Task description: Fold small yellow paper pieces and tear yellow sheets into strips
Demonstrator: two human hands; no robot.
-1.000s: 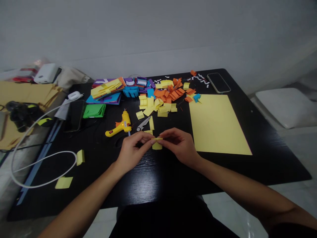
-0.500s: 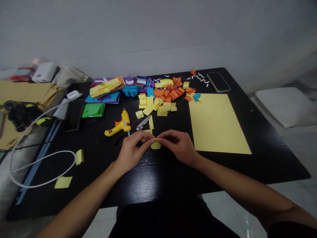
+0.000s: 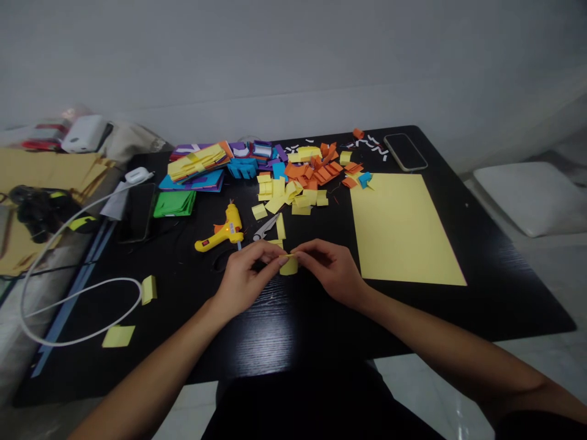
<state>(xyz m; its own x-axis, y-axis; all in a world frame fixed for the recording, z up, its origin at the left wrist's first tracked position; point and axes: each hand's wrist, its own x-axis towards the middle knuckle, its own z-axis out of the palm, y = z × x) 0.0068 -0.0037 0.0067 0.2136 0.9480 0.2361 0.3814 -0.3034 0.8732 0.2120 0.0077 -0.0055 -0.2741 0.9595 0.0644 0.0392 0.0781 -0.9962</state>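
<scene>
Between both hands, a small piece of yellow paper [image 3: 288,266] is held by its upper edge above the black table [image 3: 321,330]. My left hand [image 3: 250,272] pinches its left corner between thumb and fingers. On the right corner, my right hand [image 3: 332,269] pinches in the same way. Just beyond the hands lie scissors [image 3: 266,227], their handles partly hidden, and a yellow strip of paper [image 3: 280,227]. A yellow glue gun [image 3: 224,230] rests left of the scissors. Further back is a pile of small folded yellow papers [image 3: 277,194] beside folded orange papers [image 3: 316,173].
A large yellow sheet [image 3: 403,226] lies at the right, with a phone [image 3: 405,152] behind it. Green papers [image 3: 174,204] and stacked coloured papers [image 3: 197,164] are at the back left. A white cable [image 3: 82,288] loops near two loose yellow pieces [image 3: 118,336] at the left.
Both hands stay in place, pinching the yellow paper. The paper's face tilts slightly and its top edge looks straighter. The whole view has shifted very slightly.
</scene>
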